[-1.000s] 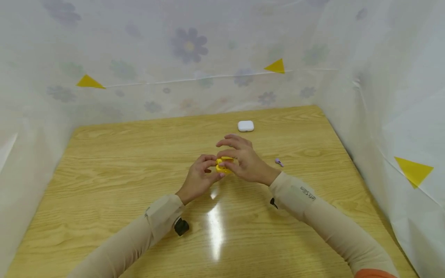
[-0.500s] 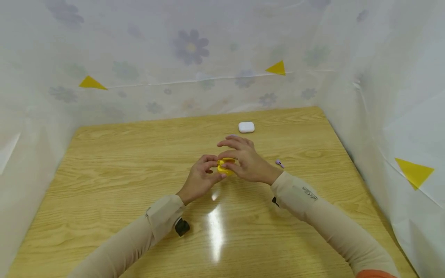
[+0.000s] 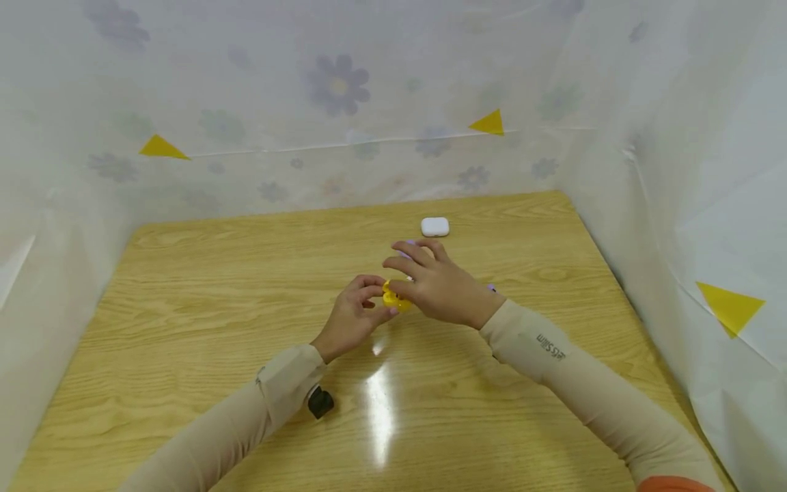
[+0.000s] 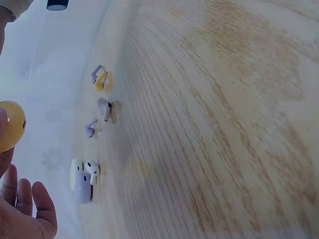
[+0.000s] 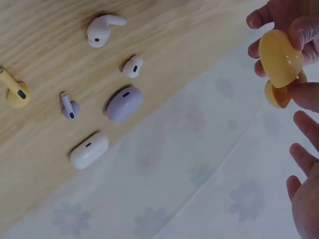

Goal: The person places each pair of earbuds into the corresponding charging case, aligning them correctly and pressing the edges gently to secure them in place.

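A yellow earbud case [image 3: 395, 298] is held in my left hand [image 3: 353, 314], pinched between thumb and fingers above the table. Its lid stands partly raised in the right wrist view, where the case [image 5: 280, 59] shows its rounded shell. My right hand [image 3: 439, 287] is at the case's right side. One digit [image 5: 305, 94] touches the case near the lid gap, while the other fingers are spread and extended past it. The inside of the case is mostly hidden behind the fingers.
On the wooden table [image 3: 215, 287] lie a white case [image 3: 434, 227], a purple case [image 5: 124, 103], a yellow earbud [image 5: 19, 94], a purple earbud [image 5: 70, 107] and white earbuds, one larger [image 5: 99, 32], one smaller [image 5: 132, 67]. White sheeting [image 3: 332, 164] walls the back and sides.
My right hand's index finger has lifted off the case lid and its fingers have spread. The purple case now shows more beyond the fingers. My left hand has kept its hold.
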`<state>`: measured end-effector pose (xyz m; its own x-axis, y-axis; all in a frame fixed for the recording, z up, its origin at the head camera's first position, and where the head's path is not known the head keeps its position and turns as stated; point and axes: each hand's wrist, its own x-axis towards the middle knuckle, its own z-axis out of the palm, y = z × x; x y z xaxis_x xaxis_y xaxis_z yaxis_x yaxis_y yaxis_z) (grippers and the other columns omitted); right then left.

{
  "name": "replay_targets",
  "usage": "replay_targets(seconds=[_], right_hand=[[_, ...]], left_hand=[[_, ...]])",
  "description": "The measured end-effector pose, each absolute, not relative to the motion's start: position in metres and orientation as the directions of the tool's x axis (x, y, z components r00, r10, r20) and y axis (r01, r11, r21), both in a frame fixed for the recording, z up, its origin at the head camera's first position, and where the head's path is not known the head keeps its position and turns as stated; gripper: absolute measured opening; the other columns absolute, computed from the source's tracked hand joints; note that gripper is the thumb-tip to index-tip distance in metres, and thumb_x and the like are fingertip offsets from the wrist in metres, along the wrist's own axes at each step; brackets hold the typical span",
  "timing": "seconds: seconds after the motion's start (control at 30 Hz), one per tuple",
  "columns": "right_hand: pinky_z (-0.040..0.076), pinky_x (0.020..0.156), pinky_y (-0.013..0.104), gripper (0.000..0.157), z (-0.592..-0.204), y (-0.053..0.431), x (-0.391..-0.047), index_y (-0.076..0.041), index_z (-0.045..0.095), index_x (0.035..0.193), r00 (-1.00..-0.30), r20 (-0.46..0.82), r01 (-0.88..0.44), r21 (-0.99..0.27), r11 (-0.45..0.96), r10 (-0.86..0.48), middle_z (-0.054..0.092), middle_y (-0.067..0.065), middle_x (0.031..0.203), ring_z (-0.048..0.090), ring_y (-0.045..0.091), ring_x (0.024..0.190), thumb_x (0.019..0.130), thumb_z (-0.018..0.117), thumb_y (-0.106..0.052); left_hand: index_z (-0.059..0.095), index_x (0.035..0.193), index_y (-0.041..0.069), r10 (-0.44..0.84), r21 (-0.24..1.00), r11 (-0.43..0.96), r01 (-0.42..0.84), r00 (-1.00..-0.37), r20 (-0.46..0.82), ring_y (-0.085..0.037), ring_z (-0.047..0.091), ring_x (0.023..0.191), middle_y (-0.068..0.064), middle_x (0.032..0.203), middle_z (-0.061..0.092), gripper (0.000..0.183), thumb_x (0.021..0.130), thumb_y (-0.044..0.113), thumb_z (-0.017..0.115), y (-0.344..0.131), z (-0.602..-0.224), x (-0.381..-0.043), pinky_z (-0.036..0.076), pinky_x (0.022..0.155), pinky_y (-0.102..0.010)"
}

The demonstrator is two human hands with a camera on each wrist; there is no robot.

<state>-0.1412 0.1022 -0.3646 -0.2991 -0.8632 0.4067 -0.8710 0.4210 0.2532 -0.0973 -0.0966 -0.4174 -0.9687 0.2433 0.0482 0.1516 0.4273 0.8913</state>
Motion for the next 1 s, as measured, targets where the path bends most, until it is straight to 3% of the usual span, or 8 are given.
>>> replay_targets(seconds=[0.1,0.2,0.4,0.6,0.77,1.0], right_hand=[[0.038,0.105,0.048,0.027,-0.364,0.102,-0.141,-0.021,0.067,0.097,-0.25,0.389,-0.859,0.334,0.389,-0.887,0.06,0.001,0.126,0.049,0.026,0.129,0.074,0.081,-0.014],[0.038,0.104,0.048,0.03,-0.364,0.102,-0.141,-0.02,0.066,0.099,-0.239,0.398,-0.86,0.338,0.384,-0.886,0.06,0.002,0.126,0.05,0.027,0.128,0.074,0.081,-0.014],[0.036,0.1,0.054,0.011,-0.365,0.1,-0.137,-0.014,0.068,0.089,-0.38,0.5,-0.866,0.103,0.489,-0.778,0.062,0.008,0.119,0.05,0.033,0.125,0.083,0.074,-0.021],[0.029,0.102,0.055,0.025,-0.369,0.092,-0.131,-0.011,0.067,0.071,-0.514,0.497,-0.823,-0.056,0.565,-0.699,0.063,0.008,0.115,0.045,0.036,0.128,0.083,0.073,-0.032],[0.029,0.103,0.055,0.023,-0.374,0.087,-0.127,-0.01,0.068,0.069,-0.553,0.491,-0.799,-0.083,0.596,-0.674,0.064,0.009,0.116,0.046,0.037,0.129,0.083,0.074,-0.028],[0.033,0.101,0.055,0.016,-0.375,0.085,-0.125,-0.012,0.069,0.072,-0.547,0.482,-0.809,-0.094,0.58,-0.684,0.064,0.008,0.118,0.048,0.035,0.127,0.083,0.073,-0.023]], left_hand=[[0.068,0.106,0.001,0.251,0.892,0.426,0.147,-0.967,0.039,-0.025,0.052,0.119,-0.008,0.128,0.054,0.028,0.085,0.018,0.073,-0.097,-0.417,-0.097,0.05,0.091,-0.043],[0.068,0.107,0.002,0.25,0.892,0.428,0.144,-0.968,0.036,-0.025,0.052,0.12,-0.007,0.129,0.054,0.028,0.084,0.019,0.073,-0.097,-0.416,-0.097,0.05,0.091,-0.043],[0.07,0.105,0.003,0.242,0.892,0.426,0.151,-0.969,0.048,-0.025,0.052,0.118,-0.007,0.126,0.055,0.026,0.084,0.017,0.073,-0.098,-0.416,-0.097,0.05,0.09,-0.044],[0.071,0.101,0.005,0.237,0.883,0.437,0.169,-0.969,0.068,-0.025,0.053,0.117,-0.006,0.125,0.056,0.024,0.083,0.02,0.075,-0.098,-0.417,-0.097,0.05,0.089,-0.043],[0.072,0.1,0.005,0.236,0.884,0.434,0.173,-0.969,0.074,-0.025,0.053,0.115,-0.007,0.124,0.056,0.024,0.083,0.021,0.075,-0.096,-0.417,-0.097,0.05,0.089,-0.044],[0.072,0.102,0.005,0.236,0.89,0.423,0.171,-0.969,0.074,-0.025,0.052,0.115,-0.007,0.123,0.056,0.024,0.083,0.02,0.074,-0.097,-0.418,-0.097,0.049,0.091,-0.047]])
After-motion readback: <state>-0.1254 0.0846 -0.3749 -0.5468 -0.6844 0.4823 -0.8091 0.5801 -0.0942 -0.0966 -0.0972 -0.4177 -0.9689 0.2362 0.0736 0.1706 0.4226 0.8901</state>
